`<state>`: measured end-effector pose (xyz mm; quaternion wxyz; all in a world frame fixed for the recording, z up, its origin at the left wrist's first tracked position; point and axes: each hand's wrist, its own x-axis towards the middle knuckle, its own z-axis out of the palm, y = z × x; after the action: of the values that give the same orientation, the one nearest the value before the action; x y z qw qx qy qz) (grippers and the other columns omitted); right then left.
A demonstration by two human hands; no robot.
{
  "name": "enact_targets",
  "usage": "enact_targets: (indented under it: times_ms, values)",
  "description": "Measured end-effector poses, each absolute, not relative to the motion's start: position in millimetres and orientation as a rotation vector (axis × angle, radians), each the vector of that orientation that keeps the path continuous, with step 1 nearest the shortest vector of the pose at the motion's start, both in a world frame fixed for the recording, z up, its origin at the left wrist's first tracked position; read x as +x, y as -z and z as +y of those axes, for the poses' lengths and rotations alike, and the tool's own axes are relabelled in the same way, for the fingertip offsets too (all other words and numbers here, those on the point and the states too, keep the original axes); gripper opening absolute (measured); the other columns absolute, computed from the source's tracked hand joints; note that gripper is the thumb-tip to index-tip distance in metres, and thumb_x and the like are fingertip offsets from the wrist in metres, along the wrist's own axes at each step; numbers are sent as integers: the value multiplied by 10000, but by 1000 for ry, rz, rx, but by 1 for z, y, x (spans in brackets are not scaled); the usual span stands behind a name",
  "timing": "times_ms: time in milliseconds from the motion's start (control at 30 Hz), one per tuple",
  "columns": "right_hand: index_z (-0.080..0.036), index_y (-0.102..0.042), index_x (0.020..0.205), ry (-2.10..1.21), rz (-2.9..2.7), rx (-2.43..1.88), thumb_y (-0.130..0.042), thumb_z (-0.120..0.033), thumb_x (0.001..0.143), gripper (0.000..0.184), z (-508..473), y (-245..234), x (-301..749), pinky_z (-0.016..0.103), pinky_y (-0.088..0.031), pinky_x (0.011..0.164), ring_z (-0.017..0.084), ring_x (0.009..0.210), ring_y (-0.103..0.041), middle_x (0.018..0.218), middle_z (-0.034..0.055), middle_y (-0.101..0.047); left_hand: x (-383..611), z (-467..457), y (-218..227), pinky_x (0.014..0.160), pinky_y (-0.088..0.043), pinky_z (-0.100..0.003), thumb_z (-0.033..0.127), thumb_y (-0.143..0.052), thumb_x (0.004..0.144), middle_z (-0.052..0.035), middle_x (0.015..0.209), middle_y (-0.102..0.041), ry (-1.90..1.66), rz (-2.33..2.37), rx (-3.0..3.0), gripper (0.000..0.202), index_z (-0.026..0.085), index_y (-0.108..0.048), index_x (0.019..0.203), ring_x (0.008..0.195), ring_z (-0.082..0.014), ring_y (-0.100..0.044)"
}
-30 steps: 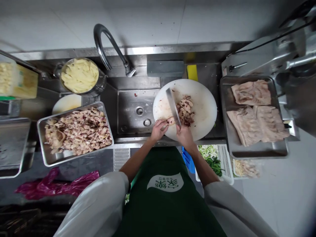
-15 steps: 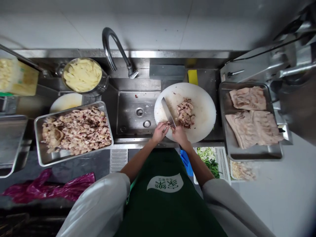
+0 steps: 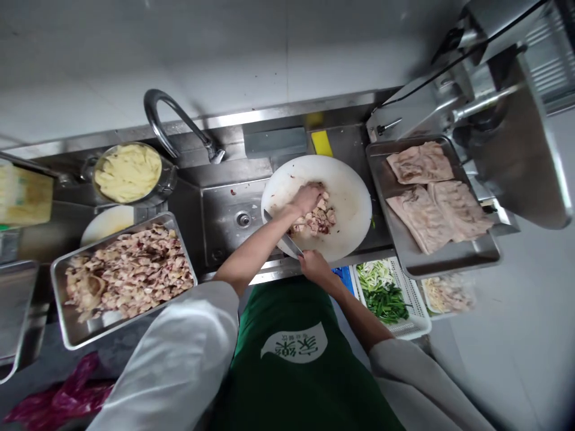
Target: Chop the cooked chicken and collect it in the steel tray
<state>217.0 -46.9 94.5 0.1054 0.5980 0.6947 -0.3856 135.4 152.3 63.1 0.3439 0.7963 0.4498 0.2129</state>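
Observation:
A round white cutting board (image 3: pixel 350 191) rests over the right end of the steel sink (image 3: pixel 227 218). A small heap of chopped meat (image 3: pixel 320 219) lies near its middle. My left hand (image 3: pixel 308 198) reaches across the board and cups the far side of the heap, fingers curled over the pieces. My right hand (image 3: pixel 315 267) sits at the board's near edge, closed round the handle of a cleaver (image 3: pixel 284 238). The blade lies low and flat, pointing left under my left forearm.
A steel tray of chopped meat (image 3: pixel 126 272) sits at the left, a pot of pale strips (image 3: pixel 128 172) behind it. Large meat slabs lie on a tray (image 3: pixel 431 200) at the right, beside a steel machine (image 3: pixel 507 137). A basket of green onions (image 3: pixel 381 293) stands below.
My left hand left the board's near edge and moved onto the heap of chopped meat. The cleaver dropped from upright cutting to lying flat, pointing left. The camera tilted.

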Motion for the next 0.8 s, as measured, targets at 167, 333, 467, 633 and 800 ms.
enact_targets:
  times_ms: [167,333,467,633,800]
  values:
    - [-95,-723,1092,1181,2035,1802,-427,-259,1020,346,-50,-82,224,309,-485,875,281,1010,-697,1057,194,-741,139,157,-36,1051,-395,-594,31,-670,719,-149,1207,-614,-223,1157,2201,256,164,-665,938,1220,-366,-501]
    - [-93,-709,1117,1227,2019,1814,-421,-271,1027,350,-52,-81,226,305,-477,912,260,1030,-691,1085,196,-731,128,149,-41,1003,-433,-525,30,-632,723,-100,1127,-647,-104,1017,2268,300,179,-618,984,1070,-292,-580]
    - [-97,-721,1102,1272,2008,1813,-449,-287,1022,341,-45,-77,234,290,-467,898,261,1046,-690,1094,188,-737,118,149,-57,983,-445,-461,66,-634,755,-81,1020,-689,-256,1083,2184,351,164,-640,1092,936,-247,-627]
    - [-60,-727,1101,1188,1954,1923,-456,-290,1021,365,-28,-75,261,283,-451,890,275,1083,-681,1103,202,-737,74,126,-87,976,-455,-426,182,-655,838,-75,1061,-685,-675,1139,2180,267,195,-690,1102,1037,-254,-598]
    - [-52,-725,1080,1055,1913,1968,-433,-287,1034,378,-21,-79,273,288,-442,871,284,1071,-685,1076,213,-739,37,52,-54,999,-468,-434,167,-516,939,-106,1116,-646,-855,1186,2238,229,195,-684,1093,1115,-243,-549]
